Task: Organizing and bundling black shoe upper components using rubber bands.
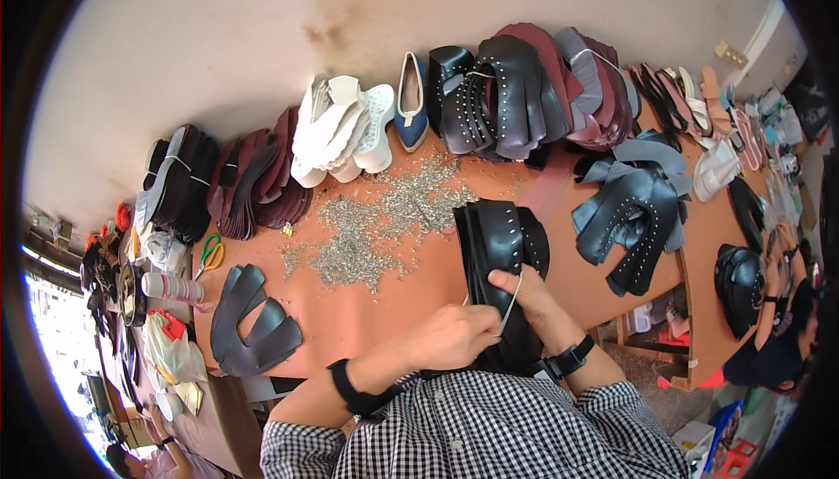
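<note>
A thick stack of black studded shoe uppers (498,232) stands in front of my chest at the table's front edge. My right hand (535,306) grips the stack from its right side, thumb on the front face. My left hand (461,336) is closed in a pinch on a thin white band (511,306), pulled taut across the stack toward my right thumb. Whether the band also passes behind the stack is hidden. Beyond the stack, many small silver studs (367,232) are scattered over the orange-brown table top (367,317).
Loose black cut pieces (249,330) and green-yellow scissors (210,253) lie left. Along the wall stand maroon bundles (262,177), white shoe forms (336,129), a blue shoe (411,107) and studded uppers (507,103). More studded uppers (642,217) lie right; a co-worker's hands (776,260) are beyond.
</note>
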A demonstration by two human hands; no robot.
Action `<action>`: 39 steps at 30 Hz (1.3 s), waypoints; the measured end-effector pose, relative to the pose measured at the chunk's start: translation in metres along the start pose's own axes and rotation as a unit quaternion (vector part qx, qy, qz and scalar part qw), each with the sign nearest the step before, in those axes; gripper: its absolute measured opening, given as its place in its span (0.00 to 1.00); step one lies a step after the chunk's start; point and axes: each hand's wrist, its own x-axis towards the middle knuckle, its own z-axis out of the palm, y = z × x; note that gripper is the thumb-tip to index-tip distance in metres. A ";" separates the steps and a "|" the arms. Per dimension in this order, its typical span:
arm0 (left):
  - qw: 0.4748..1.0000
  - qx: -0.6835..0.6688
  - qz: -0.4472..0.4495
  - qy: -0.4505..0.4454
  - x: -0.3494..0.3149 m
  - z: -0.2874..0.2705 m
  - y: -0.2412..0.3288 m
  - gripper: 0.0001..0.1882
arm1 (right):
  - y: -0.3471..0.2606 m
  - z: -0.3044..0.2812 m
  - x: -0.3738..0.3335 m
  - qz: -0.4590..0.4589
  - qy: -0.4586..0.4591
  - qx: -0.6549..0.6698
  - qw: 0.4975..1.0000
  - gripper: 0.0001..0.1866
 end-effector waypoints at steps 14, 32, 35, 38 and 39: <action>0.890 -0.163 -0.363 -0.223 -0.049 -0.043 -0.037 0.06 | 0.023 -0.057 -0.017 -0.074 -0.079 0.182 0.977 0.27; 0.763 -0.519 0.056 0.381 0.011 -0.027 -0.034 0.43 | 0.016 -0.019 0.004 -0.124 0.051 0.239 0.962 0.16; 0.688 -0.629 -0.055 0.358 0.000 -0.015 -0.073 0.46 | 0.010 -0.009 -0.009 -0.179 0.052 0.190 0.964 0.17; 0.728 -0.615 -0.108 0.283 0.013 -0.012 -0.066 0.44 | 0.010 -0.006 -0.016 -0.192 0.035 0.142 0.971 0.22; 0.749 -0.614 -0.100 0.229 0.021 -0.020 -0.047 0.42 | 0.007 -0.003 -0.019 -0.192 0.030 0.100 0.976 0.24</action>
